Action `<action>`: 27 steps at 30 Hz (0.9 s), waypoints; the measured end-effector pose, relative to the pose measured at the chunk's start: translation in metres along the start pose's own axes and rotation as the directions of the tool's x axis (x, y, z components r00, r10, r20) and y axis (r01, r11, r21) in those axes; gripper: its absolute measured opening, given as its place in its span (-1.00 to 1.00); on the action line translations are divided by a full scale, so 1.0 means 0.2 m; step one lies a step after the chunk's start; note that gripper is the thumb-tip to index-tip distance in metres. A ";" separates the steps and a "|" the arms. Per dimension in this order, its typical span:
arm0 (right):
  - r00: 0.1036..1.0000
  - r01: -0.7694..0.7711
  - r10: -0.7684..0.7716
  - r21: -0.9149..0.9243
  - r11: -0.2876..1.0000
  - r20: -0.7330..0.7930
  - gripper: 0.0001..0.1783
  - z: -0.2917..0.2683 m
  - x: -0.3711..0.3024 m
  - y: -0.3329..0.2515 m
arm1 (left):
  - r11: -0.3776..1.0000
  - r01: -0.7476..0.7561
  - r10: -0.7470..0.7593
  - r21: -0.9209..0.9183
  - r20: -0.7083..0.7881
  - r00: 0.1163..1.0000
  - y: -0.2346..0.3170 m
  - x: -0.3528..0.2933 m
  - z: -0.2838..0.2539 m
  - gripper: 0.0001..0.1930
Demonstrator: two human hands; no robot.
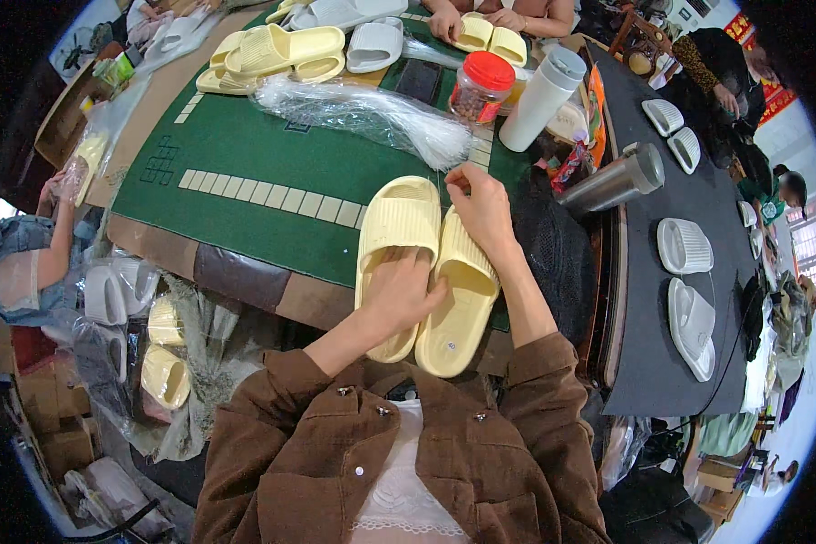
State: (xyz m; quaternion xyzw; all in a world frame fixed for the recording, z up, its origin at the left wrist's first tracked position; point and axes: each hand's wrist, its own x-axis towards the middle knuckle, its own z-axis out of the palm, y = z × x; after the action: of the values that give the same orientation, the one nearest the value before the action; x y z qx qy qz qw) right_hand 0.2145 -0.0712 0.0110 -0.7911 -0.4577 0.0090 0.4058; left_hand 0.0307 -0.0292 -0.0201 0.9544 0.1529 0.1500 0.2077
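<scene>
A pair of pale yellow slide slippers stands side by side at the table's near edge, toes pointing away from me. My left hand (401, 288) reaches into the left slipper (401, 201), its fingers hidden under the strap and its thumb against the right slipper (451, 322). At the toes, my right hand (482, 207) is closed in a pinch on a thin clear strand, hard to make out, that rises between the two slippers. Beyond the toes lies a plastic bag of long clear strands (372, 111).
A red-lidded jar (482, 83), a white bottle (542, 98) and a steel tumbler (615, 178) stand to the right. Yellow slippers (286, 50) are piled at the far left. Another person's hands (476, 20) hold slippers across the table. White slippers (684, 245) lie on the dark table.
</scene>
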 end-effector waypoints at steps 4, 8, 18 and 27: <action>0.995 0.096 -0.094 -0.039 0.995 0.036 -0.73 0.05 0.03 0.02 | 1.000 0.005 -0.005 0.011 0.020 1.000 0.01 0.00 -0.01 -0.57; 0.992 0.004 0.006 -0.084 0.996 0.127 -0.67 0.09 0.03 0.01 | 0.991 0.122 -0.109 -0.061 0.182 0.977 0.05 0.03 -0.07 -0.53; 0.993 0.104 -0.106 0.043 0.994 0.056 -0.80 0.03 0.00 -0.05 | 0.993 0.108 -0.100 -0.042 0.157 0.982 0.04 0.02 -0.05 -0.53; 0.998 0.058 -0.058 0.158 0.986 0.001 -0.82 0.01 -0.02 -0.06 | 0.995 0.095 -0.087 -0.039 0.159 0.983 0.04 0.02 -0.06 -0.53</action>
State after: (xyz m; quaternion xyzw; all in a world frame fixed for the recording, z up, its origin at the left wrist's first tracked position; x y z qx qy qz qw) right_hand 0.2021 -0.0710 0.0168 -0.7427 -0.4796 0.0359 0.4660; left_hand 0.0329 -0.0310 -0.0053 0.9503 0.1760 0.0683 0.2477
